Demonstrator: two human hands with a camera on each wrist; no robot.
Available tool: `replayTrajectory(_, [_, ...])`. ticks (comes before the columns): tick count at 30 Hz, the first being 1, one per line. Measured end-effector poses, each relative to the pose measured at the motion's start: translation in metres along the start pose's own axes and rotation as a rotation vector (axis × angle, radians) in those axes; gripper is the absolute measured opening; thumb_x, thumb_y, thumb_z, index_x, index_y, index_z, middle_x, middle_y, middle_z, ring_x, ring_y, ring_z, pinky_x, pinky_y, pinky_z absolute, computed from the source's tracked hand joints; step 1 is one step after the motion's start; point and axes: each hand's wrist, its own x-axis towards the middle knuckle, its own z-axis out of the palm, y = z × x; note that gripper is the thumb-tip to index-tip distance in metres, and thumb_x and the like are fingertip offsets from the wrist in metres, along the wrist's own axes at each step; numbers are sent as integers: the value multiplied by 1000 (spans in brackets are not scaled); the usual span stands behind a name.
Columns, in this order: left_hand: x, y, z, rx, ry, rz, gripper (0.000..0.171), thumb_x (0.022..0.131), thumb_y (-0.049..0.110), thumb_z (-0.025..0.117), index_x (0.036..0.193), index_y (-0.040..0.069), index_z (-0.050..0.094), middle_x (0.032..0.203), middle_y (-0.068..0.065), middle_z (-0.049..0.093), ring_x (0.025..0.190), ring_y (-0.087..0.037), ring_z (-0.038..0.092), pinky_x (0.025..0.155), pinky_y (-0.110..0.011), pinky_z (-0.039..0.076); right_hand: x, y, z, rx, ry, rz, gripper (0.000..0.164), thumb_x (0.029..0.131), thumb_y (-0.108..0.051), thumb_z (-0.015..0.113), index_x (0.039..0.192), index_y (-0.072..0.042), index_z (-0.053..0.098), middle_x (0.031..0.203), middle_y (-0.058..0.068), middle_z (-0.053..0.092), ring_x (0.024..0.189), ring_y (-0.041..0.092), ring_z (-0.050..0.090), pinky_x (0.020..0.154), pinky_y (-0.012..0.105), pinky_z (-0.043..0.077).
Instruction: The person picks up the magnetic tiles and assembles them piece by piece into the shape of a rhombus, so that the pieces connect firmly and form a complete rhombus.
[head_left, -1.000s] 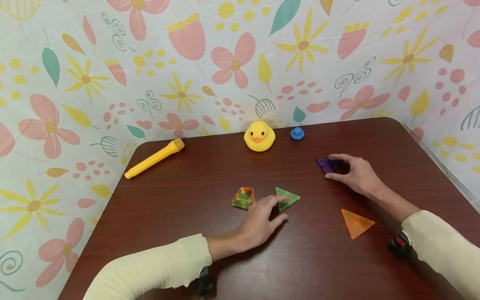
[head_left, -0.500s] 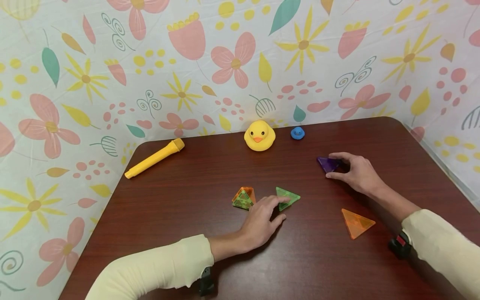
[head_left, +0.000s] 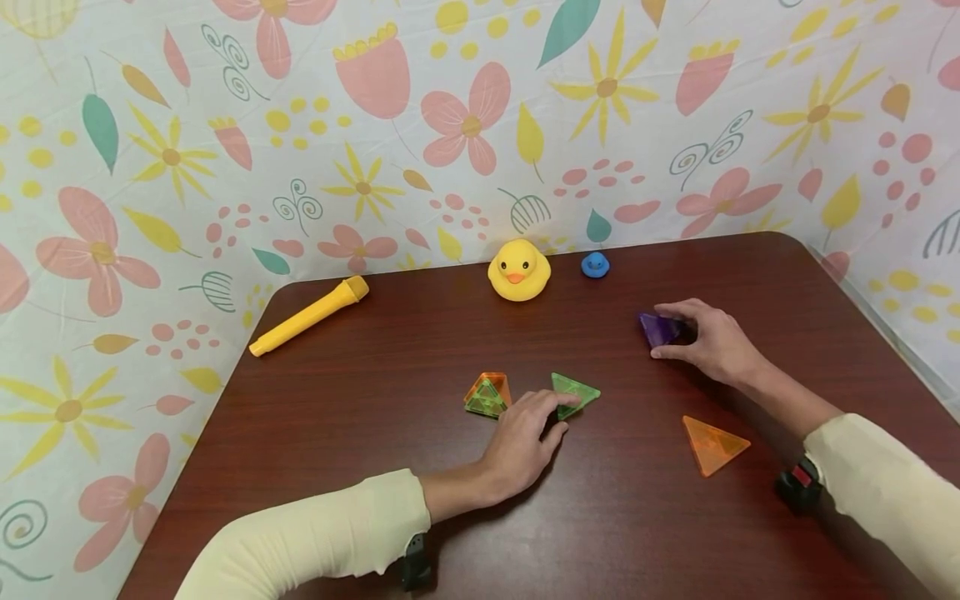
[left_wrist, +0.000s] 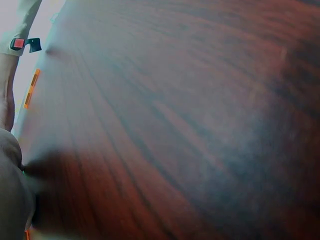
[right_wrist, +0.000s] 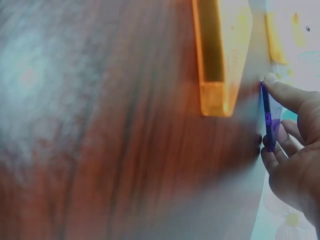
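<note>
My right hand (head_left: 708, 342) pinches a translucent purple triangular tile (head_left: 658, 330) between thumb and fingers, at the right of the table. In the right wrist view the purple tile (right_wrist: 270, 117) shows edge-on, with the thumb at one end and fingertips at the other. My left hand (head_left: 519, 446) lies low near the middle, its index fingertip on a green triangular tile (head_left: 570, 393) and its thumb apart from that tile. Just left of these fingers sits a smaller green triangle (head_left: 486, 398) over an orange tile (head_left: 501, 383), partly hidden by the hand.
A loose orange triangular tile (head_left: 714, 446) lies between the two forearms. Along the back of the brown table (head_left: 360, 483) stand a yellow rubber duck (head_left: 519, 273) and a small blue duck (head_left: 596, 265). A yellow toy microphone (head_left: 307, 317) lies at the back left, before a flowered cloth.
The purple tile has shifted slightly right and tilted in my right hand's pinch. My left thumb has drawn in a little toward the index finger; the other tiles stay put.
</note>
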Motion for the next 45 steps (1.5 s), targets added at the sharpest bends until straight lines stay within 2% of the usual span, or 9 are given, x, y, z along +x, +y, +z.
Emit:
replayTrajectory(7, [0, -1, 0, 23, -1, 20, 37, 100, 9, 76, 135, 18, 69, 129, 7, 71, 118, -12, 65, 99, -27, 52, 1, -1, -2, -13, -35, 29, 69, 88, -19, 90, 145, 5, 59, 139, 29, 48, 122, 51, 48, 105, 73, 42])
replayTrajectory(14, [0, -1, 0, 33, 4, 21, 37, 100, 9, 76, 135, 19, 69, 128, 7, 72, 117, -12, 65, 98, -27, 53, 1, 0, -5, 16, -68, 72, 72, 90, -23, 89, 147, 2, 55, 145, 34, 50, 124, 54, 49, 105, 74, 42])
replayTrajectory(24, [0, -2, 1, 37, 10, 25, 37, 100, 10, 77, 134, 19, 69, 127, 7, 72, 117, -12, 65, 99, -28, 52, 0, -1, -5, 34, 10, 1, 55, 89, -9, 88, 138, 0, 64, 129, 33, 66, 115, 50, 65, 99, 67, 49])
replayTrajectory(33, [0, -2, 1, 60, 16, 34, 37, 99, 10, 77, 133, 20, 69, 125, 7, 72, 115, -11, 66, 97, -26, 53, -2, 0, -7, 31, 39, 9, 42, 93, -4, 82, 132, 4, 68, 120, 32, 70, 108, 49, 69, 94, 61, 52])
replayTrajectory(36, [0, -2, 1, 59, 14, 33, 37, 99, 10, 77, 134, 20, 69, 126, 7, 72, 115, -11, 66, 97, -26, 53, -2, 0, -7, 34, 47, 12, 40, 93, -4, 82, 130, 4, 70, 118, 30, 71, 106, 46, 70, 92, 51, 57])
replayTrajectory(38, [0, -2, 1, 54, 11, 31, 37, 99, 10, 77, 134, 20, 69, 126, 7, 72, 115, -11, 65, 97, -26, 52, -2, 1, -8, 42, 49, 13, 38, 94, -5, 82, 129, 4, 71, 118, 29, 72, 105, 45, 71, 88, 33, 60])
replayTrajectory(41, [0, -1, 1, 48, 5, 27, 36, 100, 10, 77, 134, 20, 69, 126, 7, 71, 116, -11, 65, 97, -26, 53, -3, 1, -9, 62, 49, 9, 37, 94, -4, 81, 129, 4, 72, 118, 30, 72, 104, 45, 71, 80, 7, 51])
replayTrajectory(43, [0, -1, 1, 45, 2, 25, 36, 100, 10, 77, 134, 20, 69, 127, 7, 71, 116, -11, 65, 97, -27, 53, -3, 1, -9, 76, 47, 4, 35, 94, -4, 80, 128, 4, 72, 119, 30, 72, 104, 46, 71, 77, 0, 43])
replayTrajectory(45, [0, -1, 1, 44, 0, 24, 36, 100, 10, 76, 134, 20, 69, 127, 7, 71, 117, -11, 65, 98, -27, 53, -4, 1, -9, 80, 47, -5, 33, 95, -3, 80, 126, 4, 73, 117, 30, 72, 102, 46, 71, 76, -1, 42])
